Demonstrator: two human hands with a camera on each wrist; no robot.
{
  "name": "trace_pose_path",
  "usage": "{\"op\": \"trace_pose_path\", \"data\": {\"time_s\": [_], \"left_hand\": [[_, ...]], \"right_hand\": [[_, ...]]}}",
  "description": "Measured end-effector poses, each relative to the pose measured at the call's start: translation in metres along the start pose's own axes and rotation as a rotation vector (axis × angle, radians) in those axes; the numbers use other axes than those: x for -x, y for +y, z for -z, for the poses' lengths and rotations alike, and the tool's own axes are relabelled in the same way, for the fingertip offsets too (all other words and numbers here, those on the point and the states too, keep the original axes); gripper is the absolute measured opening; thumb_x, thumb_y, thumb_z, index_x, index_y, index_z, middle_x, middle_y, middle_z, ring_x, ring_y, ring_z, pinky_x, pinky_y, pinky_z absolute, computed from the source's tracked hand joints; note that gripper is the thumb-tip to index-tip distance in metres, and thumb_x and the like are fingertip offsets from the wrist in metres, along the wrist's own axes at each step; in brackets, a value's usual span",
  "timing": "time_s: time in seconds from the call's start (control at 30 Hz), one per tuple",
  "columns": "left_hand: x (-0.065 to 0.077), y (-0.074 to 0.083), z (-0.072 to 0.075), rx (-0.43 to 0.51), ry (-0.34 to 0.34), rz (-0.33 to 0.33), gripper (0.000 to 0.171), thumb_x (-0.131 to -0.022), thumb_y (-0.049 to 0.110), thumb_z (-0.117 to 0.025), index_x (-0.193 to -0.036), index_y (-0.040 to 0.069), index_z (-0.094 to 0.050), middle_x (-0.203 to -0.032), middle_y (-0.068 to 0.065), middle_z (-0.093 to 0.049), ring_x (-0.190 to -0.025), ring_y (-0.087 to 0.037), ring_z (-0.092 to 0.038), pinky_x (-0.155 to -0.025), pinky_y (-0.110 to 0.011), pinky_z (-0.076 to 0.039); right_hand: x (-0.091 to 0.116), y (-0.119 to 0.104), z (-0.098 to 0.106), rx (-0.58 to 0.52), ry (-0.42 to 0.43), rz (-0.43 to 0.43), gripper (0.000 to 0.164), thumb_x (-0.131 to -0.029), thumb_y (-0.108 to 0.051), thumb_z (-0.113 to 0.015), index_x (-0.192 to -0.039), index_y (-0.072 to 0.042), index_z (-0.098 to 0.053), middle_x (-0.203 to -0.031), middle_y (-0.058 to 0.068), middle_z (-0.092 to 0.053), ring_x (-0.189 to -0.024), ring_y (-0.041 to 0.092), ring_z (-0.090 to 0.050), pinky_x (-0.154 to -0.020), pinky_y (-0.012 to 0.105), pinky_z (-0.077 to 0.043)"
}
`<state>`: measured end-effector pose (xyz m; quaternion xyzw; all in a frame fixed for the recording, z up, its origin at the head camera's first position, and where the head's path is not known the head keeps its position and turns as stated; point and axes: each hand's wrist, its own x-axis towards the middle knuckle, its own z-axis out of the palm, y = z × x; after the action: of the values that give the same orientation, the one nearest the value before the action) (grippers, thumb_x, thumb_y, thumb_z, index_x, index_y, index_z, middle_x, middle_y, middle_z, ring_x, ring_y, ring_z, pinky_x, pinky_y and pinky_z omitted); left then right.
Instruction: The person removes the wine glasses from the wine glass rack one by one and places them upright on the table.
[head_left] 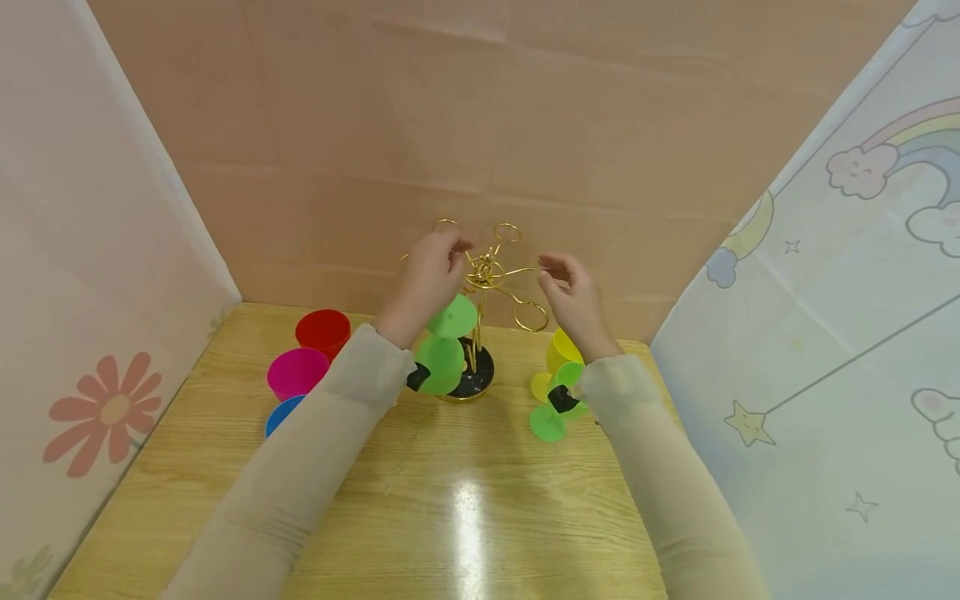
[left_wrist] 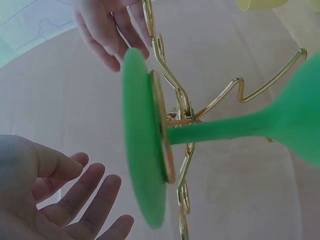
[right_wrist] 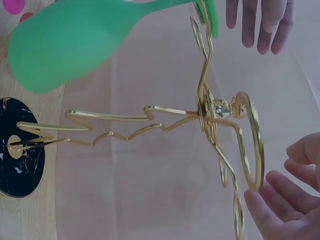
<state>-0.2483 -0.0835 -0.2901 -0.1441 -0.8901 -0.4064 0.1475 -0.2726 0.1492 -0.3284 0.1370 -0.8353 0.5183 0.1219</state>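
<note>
A gold wire glass rack (head_left: 484, 272) with ring-ended arms stands on a round black base (head_left: 482, 377). From one ring, a green plastic goblet (head_left: 441, 364) hangs upside down, its foot (left_wrist: 142, 140) above the ring and its stem passing through. My left hand (head_left: 431, 279) hovers beside that foot with loosely bent fingers, holding nothing; a gap shows between them in the left wrist view. At the rack's other side is my right hand (head_left: 576, 300), fingers relaxed. Its fingertips (right_wrist: 255, 200) are at the edge of a bare ring (right_wrist: 257, 145); whether they touch it I cannot tell.
Red (head_left: 322, 331), pink (head_left: 297, 372) and blue (head_left: 283, 414) cups stand on the wooden table (head_left: 420, 517) at left. At right are a yellow goblet (head_left: 564, 353) and a green goblet (head_left: 548, 423), partly behind my right wrist. A brown backdrop (head_left: 480, 125) rises behind the rack.
</note>
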Motion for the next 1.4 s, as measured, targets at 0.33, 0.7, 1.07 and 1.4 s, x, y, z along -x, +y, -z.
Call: {"op": "trace_pose_path", "data": {"time_s": [0.33, 0.7, 1.07, 1.4], "left_hand": [[0.027, -0.018, -0.009, 0.032, 0.229, -0.083, 0.029, -0.097, -0.006, -0.052, -0.122, -0.001, -0.067, -0.117, -0.016, -0.068, -0.11, -0.031, -0.062, -0.097, -0.041, -0.051], [0.061, -0.041, -0.025, 0.149, 0.432, -0.165, 0.029, -0.1, -0.002, -0.052, -0.128, -0.006, -0.057, -0.122, -0.021, -0.06, -0.111, -0.034, -0.055, -0.1, -0.044, -0.048], [0.098, -0.073, -0.06, 0.21, 0.511, -0.1, 0.034, -0.104, 0.008, -0.049, -0.134, -0.007, -0.048, -0.138, -0.025, -0.044, -0.132, -0.039, -0.038, -0.104, -0.056, -0.041], [0.122, -0.103, -0.082, 0.243, 0.382, 0.016, 0.044, -0.108, 0.02, -0.047, -0.142, -0.007, -0.04, -0.14, -0.026, -0.04, -0.129, -0.041, -0.038, -0.107, -0.058, -0.037]], "right_hand": [[-0.015, -0.013, -0.022, 0.02, -0.048, -0.01, 0.038, -0.1, -0.009, -0.061, -0.135, 0.003, -0.059, -0.134, 0.018, -0.062, -0.119, 0.033, -0.06, -0.104, 0.043, -0.049], [-0.025, -0.018, -0.037, 0.061, -0.087, -0.033, 0.037, -0.101, -0.013, -0.062, -0.134, 0.004, -0.061, -0.133, 0.019, -0.063, -0.117, 0.032, -0.061, -0.101, 0.042, -0.051], [-0.03, -0.024, -0.054, 0.077, -0.114, -0.057, 0.036, -0.1, -0.01, -0.063, -0.134, 0.004, -0.061, -0.127, 0.02, -0.065, -0.115, 0.032, -0.063, -0.096, 0.04, -0.054], [-0.034, -0.027, -0.069, 0.113, -0.063, -0.097, 0.038, -0.099, -0.013, -0.067, -0.131, 0.007, -0.061, -0.121, 0.02, -0.067, -0.111, 0.032, -0.064, -0.094, 0.04, -0.055]]}}
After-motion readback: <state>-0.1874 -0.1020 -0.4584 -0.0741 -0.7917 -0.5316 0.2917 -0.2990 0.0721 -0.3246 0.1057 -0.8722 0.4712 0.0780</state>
